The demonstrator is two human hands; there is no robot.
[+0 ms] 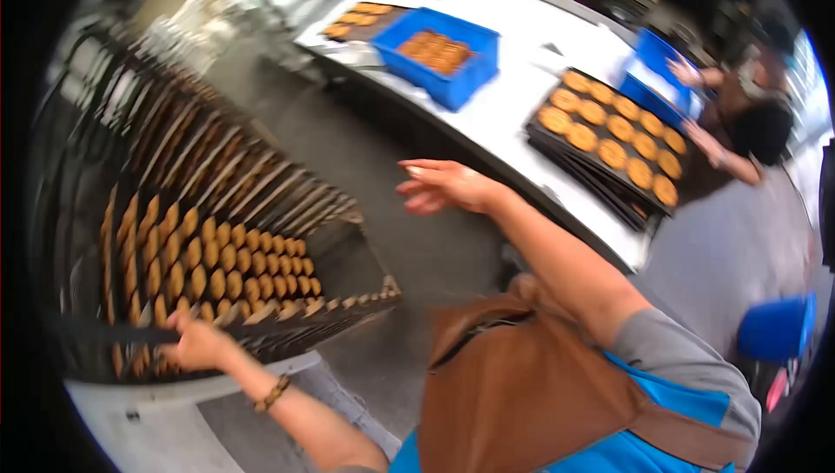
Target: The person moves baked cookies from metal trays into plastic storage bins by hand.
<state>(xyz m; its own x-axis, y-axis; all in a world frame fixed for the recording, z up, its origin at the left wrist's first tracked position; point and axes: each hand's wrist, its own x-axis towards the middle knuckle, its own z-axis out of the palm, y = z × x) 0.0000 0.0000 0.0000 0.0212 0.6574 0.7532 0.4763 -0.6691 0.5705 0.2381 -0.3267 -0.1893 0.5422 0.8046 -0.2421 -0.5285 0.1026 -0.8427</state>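
My left hand point(200, 343), with a beaded bracelet at the wrist, has its fingers closed around the end of a dark bar point(122, 333) on the side of a tray rack point(370, 243). Motion blur softens that grip. Round golden cookies point(235, 256) lie in rows on dark trays stacked closely in the rack. Out in front of my brown apron point(531, 377), my right hand point(445, 184) hangs over the floor between the rack and the white table. Its fingers are loosely stretched, and it holds nothing.
On the white table point(522, 38) stand a blue crate point(474, 82) of cookies, a small cookie tray point(358, 19) and a stack of dark trays point(591, 182) topped with cookies. A person point(739, 108) across it handles another blue crate point(648, 82). A blue bin point(777, 327) stands far right.
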